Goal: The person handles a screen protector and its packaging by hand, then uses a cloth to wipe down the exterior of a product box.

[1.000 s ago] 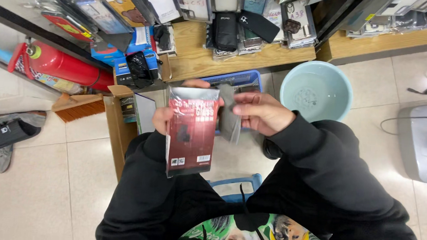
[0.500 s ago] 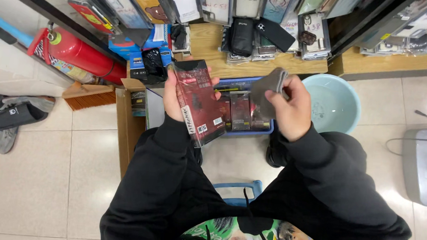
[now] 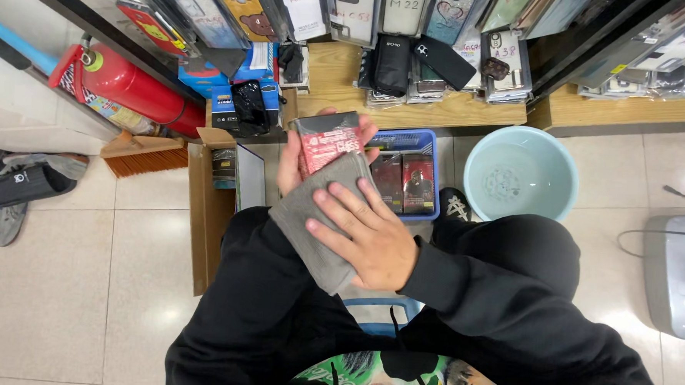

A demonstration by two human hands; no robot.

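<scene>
My left hand [image 3: 291, 161] grips a flat red and black packet [image 3: 325, 140] wrapped in clear plastic, held upright in front of me. A grey cloth [image 3: 314, 218] lies over the packet's lower face. My right hand [image 3: 367, 236] presses flat on the cloth with fingers spread, covering most of the packet. Both hands are above my lap, over a blue basket [image 3: 428, 146] that holds similar red packets [image 3: 418, 182].
A pale green basin [image 3: 522, 177] sits on the tiled floor to the right. An open cardboard box [image 3: 203, 209] stands to the left, by a red fire extinguisher [image 3: 128, 87] and a broom [image 3: 144, 157]. Phone cases [image 3: 394, 64] crowd the wooden shelf ahead. A grey device [image 3: 678, 272] is far right.
My right hand has brought the grey cloth from beside the packet down onto its face. The packet has moved slightly right, closer to the basket.
</scene>
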